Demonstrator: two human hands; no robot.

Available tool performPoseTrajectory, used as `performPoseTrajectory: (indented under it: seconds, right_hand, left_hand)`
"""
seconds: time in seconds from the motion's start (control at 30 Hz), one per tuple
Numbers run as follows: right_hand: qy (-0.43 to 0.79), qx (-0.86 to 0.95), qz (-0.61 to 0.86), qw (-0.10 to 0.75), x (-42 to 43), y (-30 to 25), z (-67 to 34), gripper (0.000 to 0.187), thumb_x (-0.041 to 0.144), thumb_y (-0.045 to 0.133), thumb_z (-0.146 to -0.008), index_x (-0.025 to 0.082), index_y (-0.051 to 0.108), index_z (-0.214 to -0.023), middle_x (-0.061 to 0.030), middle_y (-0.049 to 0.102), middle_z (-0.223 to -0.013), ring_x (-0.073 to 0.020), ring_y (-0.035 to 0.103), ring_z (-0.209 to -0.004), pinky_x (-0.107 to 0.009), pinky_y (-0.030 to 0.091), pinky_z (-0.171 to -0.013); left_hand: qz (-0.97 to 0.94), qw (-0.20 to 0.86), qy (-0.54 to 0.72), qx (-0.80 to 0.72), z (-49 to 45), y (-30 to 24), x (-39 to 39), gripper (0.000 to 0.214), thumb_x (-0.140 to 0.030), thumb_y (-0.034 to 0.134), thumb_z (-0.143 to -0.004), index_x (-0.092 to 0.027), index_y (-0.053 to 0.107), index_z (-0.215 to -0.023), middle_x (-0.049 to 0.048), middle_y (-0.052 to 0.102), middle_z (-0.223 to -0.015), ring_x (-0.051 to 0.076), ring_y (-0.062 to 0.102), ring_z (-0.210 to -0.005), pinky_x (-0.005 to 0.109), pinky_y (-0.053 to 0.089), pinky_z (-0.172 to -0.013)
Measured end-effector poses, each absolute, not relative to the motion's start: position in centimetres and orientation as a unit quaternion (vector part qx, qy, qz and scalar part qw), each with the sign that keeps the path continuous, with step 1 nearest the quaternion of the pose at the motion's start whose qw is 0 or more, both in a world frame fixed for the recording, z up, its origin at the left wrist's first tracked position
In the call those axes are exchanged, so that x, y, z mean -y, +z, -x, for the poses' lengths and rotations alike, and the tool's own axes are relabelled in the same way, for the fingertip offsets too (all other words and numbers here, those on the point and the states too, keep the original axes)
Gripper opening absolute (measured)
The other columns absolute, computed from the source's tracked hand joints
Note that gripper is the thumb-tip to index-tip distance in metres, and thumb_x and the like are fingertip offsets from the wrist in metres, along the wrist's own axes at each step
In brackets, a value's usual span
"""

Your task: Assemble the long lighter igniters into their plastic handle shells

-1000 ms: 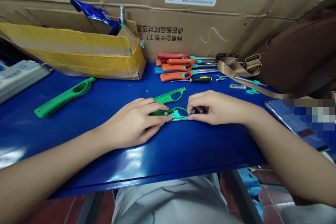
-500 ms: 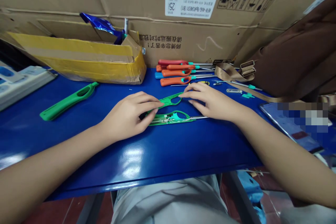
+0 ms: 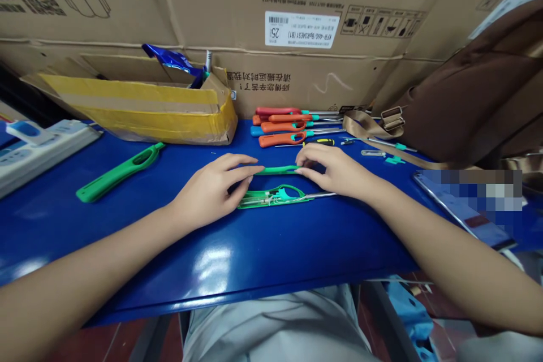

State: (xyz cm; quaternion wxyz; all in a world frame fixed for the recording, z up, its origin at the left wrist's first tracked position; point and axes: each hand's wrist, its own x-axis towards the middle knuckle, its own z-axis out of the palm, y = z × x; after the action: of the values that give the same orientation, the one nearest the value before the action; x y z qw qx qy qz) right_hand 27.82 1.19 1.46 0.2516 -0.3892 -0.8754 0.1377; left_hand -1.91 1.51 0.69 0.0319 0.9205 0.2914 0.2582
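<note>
My left hand (image 3: 207, 189) and my right hand (image 3: 335, 168) pinch the two ends of a thin green plastic shell half (image 3: 275, 169), turned on its edge just above the blue table (image 3: 237, 254). Below it, between my hands, lies the other green lighter half (image 3: 274, 197) with its inner parts and a metal rod that points right. My left fingers curl near its left end.
A whole green lighter (image 3: 121, 172) lies at the left. Several orange and red lighters (image 3: 282, 124) and a black-and-yellow screwdriver (image 3: 324, 142) lie at the back. A yellow-taped cardboard box (image 3: 139, 107), a power strip (image 3: 38, 150), a brown bag (image 3: 466, 102) and a tablet (image 3: 462, 206) ring the space.
Both hands left the lower lighter half, reached back to the loose green shell and lifted it, turning it on its edge. The camera tilted up a little.
</note>
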Motion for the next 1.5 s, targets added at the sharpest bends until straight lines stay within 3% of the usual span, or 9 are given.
performPoseTrajectory:
  seconds: [0.2,0.33,0.43,0.5,0.6,0.73,1.1,1.5]
  right_hand:
    - [0.314,0.747,0.465,0.357,-0.5,1.4,-26.3,0.021,0.037,0.069,-0.087,0.016,0.065,-0.086,-0.0008,0.063,-0.073,-0.0123,0.057,-0.061,-0.025,0.047,-0.056]
    - [0.416,0.705,0.440,0.368,-0.1,1.6,-25.8,0.028,0.040,0.071,-0.086,0.015,0.064,-0.097,-0.0029,0.064,-0.085,-0.0111,0.058,-0.063,-0.025,0.051,-0.059]
    - [0.375,0.753,0.400,0.363,0.1,1.8,-25.9,0.040,0.036,0.067,-0.091,0.017,0.058,-0.125,-0.0064,0.063,-0.105,-0.0120,0.059,-0.073,-0.028,0.054,-0.066]
    - [0.300,0.818,0.371,0.321,0.3,2.0,-26.1,0.048,0.036,0.070,-0.091,0.020,0.055,-0.134,-0.0081,0.062,-0.114,-0.0162,0.061,-0.088,-0.032,0.055,-0.078]
    - [0.209,0.882,0.337,0.255,0.6,2.3,-26.4,0.044,0.033,0.074,-0.089,0.020,0.060,-0.129,-0.0096,0.062,-0.117,-0.0215,0.060,-0.104,-0.038,0.052,-0.093]
    - [0.189,0.900,0.320,0.226,0.9,2.6,-26.2,0.033,0.029,0.071,-0.092,0.020,0.062,-0.122,-0.0093,0.062,-0.112,-0.0214,0.061,-0.102,-0.036,0.052,-0.092]
    - [0.175,0.915,0.319,0.176,0.6,2.1,-26.1,0.030,0.035,0.073,-0.088,0.020,0.063,-0.113,-0.0078,0.064,-0.113,-0.0236,0.061,-0.106,-0.041,0.048,-0.096]
    - [0.182,0.915,0.317,0.171,0.5,1.7,-26.1,0.030,0.034,0.073,-0.089,0.020,0.062,-0.113,-0.0085,0.063,-0.112,-0.0244,0.060,-0.106,-0.042,0.048,-0.097]
  left_hand:
    - [-0.925,-0.052,0.278,-0.254,2.1,1.0,-1.5,0.034,-0.030,0.060,-0.100,-0.019,0.065,-0.132,0.0136,0.070,-0.127,0.027,0.068,-0.113,0.044,0.058,-0.095]
    - [-0.927,-0.090,0.265,-0.252,2.2,1.8,-1.1,0.033,-0.029,0.059,-0.101,-0.017,0.065,-0.132,0.0132,0.072,-0.122,0.027,0.069,-0.106,0.042,0.058,-0.091]
    - [-0.929,-0.092,0.250,-0.255,2.3,2.4,-0.7,0.033,-0.030,0.058,-0.101,-0.016,0.067,-0.129,0.0123,0.074,-0.116,0.026,0.070,-0.100,0.041,0.058,-0.087]
    - [-0.932,-0.071,0.246,-0.258,2.3,2.7,-0.6,0.033,-0.033,0.058,-0.100,-0.014,0.070,-0.125,0.0121,0.075,-0.111,0.025,0.071,-0.096,0.039,0.058,-0.085]
    - [-0.941,-0.032,0.229,-0.247,2.3,2.9,-0.4,0.033,-0.036,0.059,-0.099,-0.014,0.072,-0.119,0.0117,0.076,-0.106,0.024,0.071,-0.093,0.038,0.057,-0.084]
    - [-0.956,0.006,0.188,-0.227,2.3,3.2,-0.4,0.030,-0.037,0.057,-0.099,-0.017,0.072,-0.115,0.0088,0.076,-0.102,0.022,0.071,-0.090,0.034,0.056,-0.080]
    - [-0.967,0.010,0.136,-0.216,2.2,3.0,-0.6,0.028,-0.037,0.056,-0.100,-0.020,0.071,-0.116,0.0059,0.075,-0.103,0.022,0.070,-0.090,0.036,0.054,-0.090]
    - [-0.971,-0.004,0.097,-0.218,2.6,3.1,-0.5,0.032,-0.035,0.055,-0.099,-0.019,0.070,-0.122,0.0063,0.074,-0.102,0.023,0.070,-0.089,0.034,0.054,-0.082]
